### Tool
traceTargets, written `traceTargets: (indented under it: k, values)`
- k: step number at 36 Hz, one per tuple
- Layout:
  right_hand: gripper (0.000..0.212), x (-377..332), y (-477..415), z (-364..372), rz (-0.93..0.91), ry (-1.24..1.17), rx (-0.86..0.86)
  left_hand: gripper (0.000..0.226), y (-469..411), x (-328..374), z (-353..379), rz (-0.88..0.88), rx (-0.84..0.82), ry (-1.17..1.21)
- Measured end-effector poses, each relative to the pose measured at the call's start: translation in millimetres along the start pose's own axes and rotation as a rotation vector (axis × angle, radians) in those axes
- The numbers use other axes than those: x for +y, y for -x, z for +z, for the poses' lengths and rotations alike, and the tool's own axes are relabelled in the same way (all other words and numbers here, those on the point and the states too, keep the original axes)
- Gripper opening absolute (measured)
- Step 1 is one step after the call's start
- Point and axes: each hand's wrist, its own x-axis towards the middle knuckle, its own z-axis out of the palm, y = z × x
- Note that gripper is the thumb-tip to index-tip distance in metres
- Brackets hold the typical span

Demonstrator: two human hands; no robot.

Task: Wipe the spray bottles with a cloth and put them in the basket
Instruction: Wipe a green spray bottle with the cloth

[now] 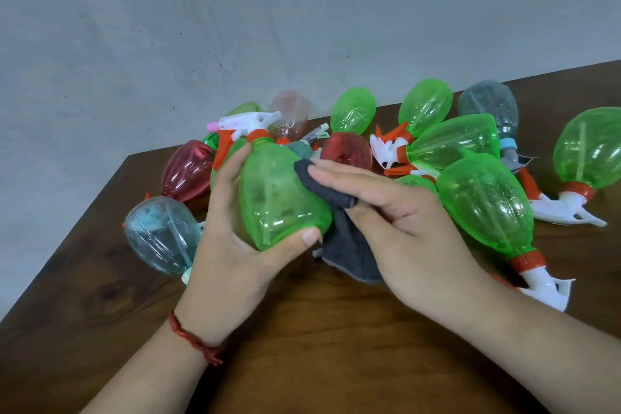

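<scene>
Our left hand (228,245) grips the green spray bottle (282,198) above the table (336,346) while our right hand (386,212) pinches the grey cloth (339,245) against its side; wiping hard might twist the slick plastic loose.

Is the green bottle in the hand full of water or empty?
Empty, it seems. The green bottle gripped by the left hand is see-through from top to bottom, and no water line shows anywhere inside it.
</scene>
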Motion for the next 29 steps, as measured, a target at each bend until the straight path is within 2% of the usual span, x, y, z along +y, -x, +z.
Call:
traceTargets:
  k: [4, 7, 9, 11, 14, 16, 22, 25, 29]
  values:
    - [0.055, -0.6, 4.6, 1.4, -0.141, 0.145, -0.073, 0.107, -1.7, 1.5, 1.5, -0.015, 0.065, -0.074]
    - [0.056, -0.3, 4.5, 1.6, -0.158, 0.166, -0.073, 0.109, -0.2, 0.6, -1.0, -0.035, 0.056, -0.058]
    - [0.057, -0.6, 3.0, 1.7, -0.158, 0.180, -0.048, 0.108, 1.1, 2.0, -3.9, -0.056, 0.004, 0.074]
    - [0.057, -1.1, 2.2, 0.9, -0.145, 0.153, -0.017, 0.101, -0.2, 7.9, -6.3, -0.124, -0.031, 0.319]
    - [0.055, -2.6, 1.7, -0.1, -0.104, 0.078, -0.015, 0.065, -7.9, 11.7, -7.8, -0.265, 0.023, 0.551]
    - [0.058, -0.6, 1.3, 0.5, -0.105, 0.101, -0.019, 0.056, -11.5, 8.8, -10.1, -0.283, 0.057, 0.544]
    - [0.063, 1.3, 0.8, -1.4, -0.091, 0.104, 0.010, 0.064, -5.3, 13.5, -11.8, -0.307, -0.056, 0.497]
    - [0.056, -1.4, 3.3, -1.5, -0.206, 0.213, -0.026, 0.063, -5.7, 13.7, -12.4, -0.294, -0.031, 0.463]
    - [0.050, 0.5, 7.2, 4.4, -0.405, 0.383, -0.211, 0.057, -7.6, 11.5, -13.6, -0.273, -0.003, 0.456]
